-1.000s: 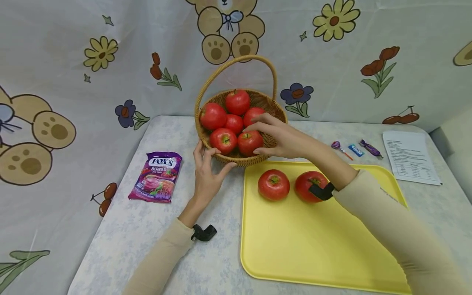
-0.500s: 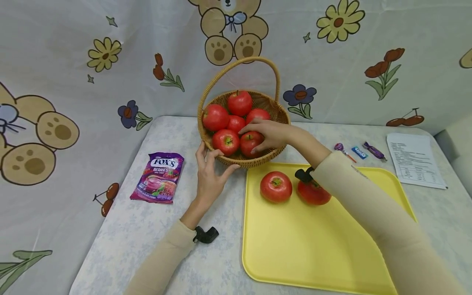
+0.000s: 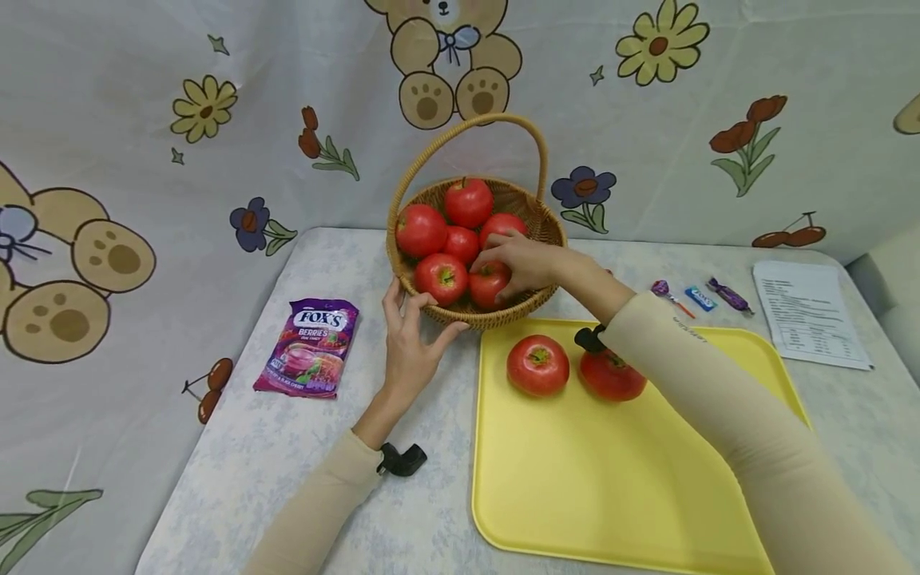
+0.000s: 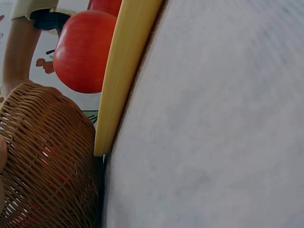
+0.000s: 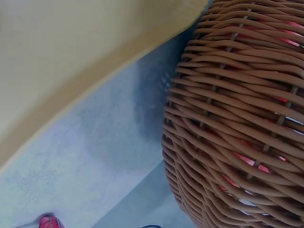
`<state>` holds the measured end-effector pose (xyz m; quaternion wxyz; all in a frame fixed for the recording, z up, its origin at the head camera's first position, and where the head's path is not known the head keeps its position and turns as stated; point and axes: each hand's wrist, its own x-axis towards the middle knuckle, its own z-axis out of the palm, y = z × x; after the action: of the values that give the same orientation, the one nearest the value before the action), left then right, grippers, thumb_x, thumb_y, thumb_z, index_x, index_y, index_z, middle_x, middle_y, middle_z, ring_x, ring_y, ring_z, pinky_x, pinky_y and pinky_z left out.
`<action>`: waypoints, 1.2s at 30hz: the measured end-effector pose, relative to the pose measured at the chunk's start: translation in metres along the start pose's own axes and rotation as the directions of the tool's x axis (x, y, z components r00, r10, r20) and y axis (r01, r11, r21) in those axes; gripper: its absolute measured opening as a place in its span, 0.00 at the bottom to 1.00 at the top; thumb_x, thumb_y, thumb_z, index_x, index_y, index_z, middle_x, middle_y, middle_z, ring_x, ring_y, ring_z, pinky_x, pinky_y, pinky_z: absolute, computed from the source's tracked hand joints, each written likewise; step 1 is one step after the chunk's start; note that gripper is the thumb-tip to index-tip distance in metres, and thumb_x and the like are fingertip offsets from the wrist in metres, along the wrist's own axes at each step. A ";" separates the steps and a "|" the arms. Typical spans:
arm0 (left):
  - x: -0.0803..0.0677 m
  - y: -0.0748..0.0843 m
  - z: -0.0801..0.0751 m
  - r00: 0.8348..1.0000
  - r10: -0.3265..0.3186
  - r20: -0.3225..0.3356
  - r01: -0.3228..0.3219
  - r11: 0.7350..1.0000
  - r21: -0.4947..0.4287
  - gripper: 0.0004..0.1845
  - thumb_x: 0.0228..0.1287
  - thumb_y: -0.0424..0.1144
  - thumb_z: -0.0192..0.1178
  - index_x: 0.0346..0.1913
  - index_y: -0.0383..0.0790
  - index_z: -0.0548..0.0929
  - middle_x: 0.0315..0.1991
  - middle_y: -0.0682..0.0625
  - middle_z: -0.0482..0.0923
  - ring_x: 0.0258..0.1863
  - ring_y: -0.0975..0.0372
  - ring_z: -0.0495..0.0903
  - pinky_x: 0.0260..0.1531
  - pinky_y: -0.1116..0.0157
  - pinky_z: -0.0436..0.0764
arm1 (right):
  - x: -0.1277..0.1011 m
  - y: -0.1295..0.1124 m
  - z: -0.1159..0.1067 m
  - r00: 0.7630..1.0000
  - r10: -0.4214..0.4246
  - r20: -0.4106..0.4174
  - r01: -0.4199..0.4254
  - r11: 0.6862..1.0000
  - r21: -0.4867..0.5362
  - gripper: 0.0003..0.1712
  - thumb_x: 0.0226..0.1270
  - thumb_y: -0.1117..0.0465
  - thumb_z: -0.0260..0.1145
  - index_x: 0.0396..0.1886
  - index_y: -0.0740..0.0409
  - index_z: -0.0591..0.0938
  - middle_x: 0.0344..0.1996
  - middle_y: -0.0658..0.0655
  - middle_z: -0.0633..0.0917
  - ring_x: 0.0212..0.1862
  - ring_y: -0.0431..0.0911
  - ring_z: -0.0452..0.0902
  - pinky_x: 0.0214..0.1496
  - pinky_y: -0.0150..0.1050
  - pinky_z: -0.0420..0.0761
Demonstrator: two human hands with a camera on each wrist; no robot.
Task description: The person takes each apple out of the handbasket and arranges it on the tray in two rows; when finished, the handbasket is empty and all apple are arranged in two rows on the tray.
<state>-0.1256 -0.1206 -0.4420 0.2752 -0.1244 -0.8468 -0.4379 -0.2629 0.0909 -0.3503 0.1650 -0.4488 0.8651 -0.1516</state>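
A wicker basket with a tall handle stands at the back of the table, tipped towards me, with several red apples inside. My left hand holds its front left side, fingers at the rim and thumb spread below it. Reaching in from the right, my right hand grips the front right apple, its fingers over the top and thumb at the near side. Beside it lies another apple in the basket. The wrist views show mostly the basket's woven wall, red showing through the gaps.
A yellow tray in front holds two red apples, one at its upper left, the other partly under my right sleeve. A purple candy bag lies left; a lollipop, wrapped sweets and a paper lie right.
My right hand has moved down into the basket and closed its fingers around the front right apple. The left hand stays at the rim.
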 end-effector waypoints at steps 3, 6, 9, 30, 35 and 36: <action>0.000 0.000 0.000 1.000 0.001 0.000 -0.001 1.000 0.004 0.28 0.53 0.51 0.72 0.49 0.41 0.72 0.72 0.33 0.49 0.74 0.48 0.54 0.61 0.46 0.72 | 0.002 0.002 0.003 1.000 -0.020 -0.012 0.020 1.000 0.018 0.29 0.51 0.57 0.80 0.55 0.50 0.82 0.56 0.60 0.72 0.62 0.57 0.65 0.65 0.57 0.67; 0.000 0.000 0.000 1.000 0.009 0.001 -0.009 1.000 0.004 0.28 0.53 0.51 0.72 0.48 0.41 0.72 0.72 0.33 0.49 0.74 0.47 0.54 0.61 0.46 0.72 | 0.002 0.004 0.005 1.000 -0.022 -0.019 0.023 0.999 0.034 0.30 0.49 0.57 0.81 0.54 0.51 0.81 0.54 0.58 0.72 0.59 0.54 0.69 0.64 0.53 0.69; 0.000 0.001 0.000 1.000 0.011 0.002 -0.011 1.000 0.008 0.27 0.53 0.50 0.73 0.49 0.41 0.71 0.72 0.33 0.49 0.74 0.48 0.54 0.60 0.46 0.73 | 0.001 0.002 0.007 0.999 -0.037 -0.024 0.037 0.999 0.036 0.30 0.49 0.58 0.81 0.54 0.52 0.81 0.55 0.58 0.73 0.59 0.53 0.71 0.65 0.52 0.69; -0.001 0.000 0.000 1.000 0.027 -0.001 -0.027 1.000 0.010 0.27 0.53 0.49 0.73 0.48 0.41 0.72 0.73 0.33 0.49 0.75 0.50 0.53 0.60 0.46 0.73 | -0.001 -0.001 0.006 0.997 -0.070 -0.038 0.070 0.998 -0.006 0.30 0.47 0.60 0.81 0.52 0.52 0.81 0.52 0.56 0.77 0.55 0.52 0.73 0.61 0.52 0.73; 0.000 -0.001 0.001 0.999 0.033 -0.008 -0.033 0.999 -0.001 0.27 0.52 0.50 0.73 0.47 0.41 0.72 0.73 0.33 0.48 0.75 0.49 0.52 0.61 0.46 0.72 | -0.004 -0.001 0.002 0.993 -0.090 -0.073 0.091 0.996 0.000 0.28 0.47 0.60 0.81 0.50 0.52 0.82 0.50 0.56 0.77 0.55 0.53 0.72 0.60 0.53 0.72; 0.000 -0.001 0.001 0.999 0.034 -0.010 -0.034 0.999 -0.006 0.27 0.52 0.49 0.74 0.47 0.41 0.72 0.73 0.34 0.48 0.75 0.49 0.53 0.61 0.46 0.72 | -0.005 -0.001 0.001 0.992 -0.091 -0.081 0.092 0.996 0.001 0.28 0.47 0.60 0.81 0.50 0.51 0.82 0.50 0.56 0.77 0.56 0.53 0.72 0.60 0.52 0.72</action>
<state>-0.1258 -0.1205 -0.4429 0.2862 -0.1373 -0.8420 -0.4363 -0.2591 0.0948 -0.3500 0.1236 -0.4811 0.8492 -0.1791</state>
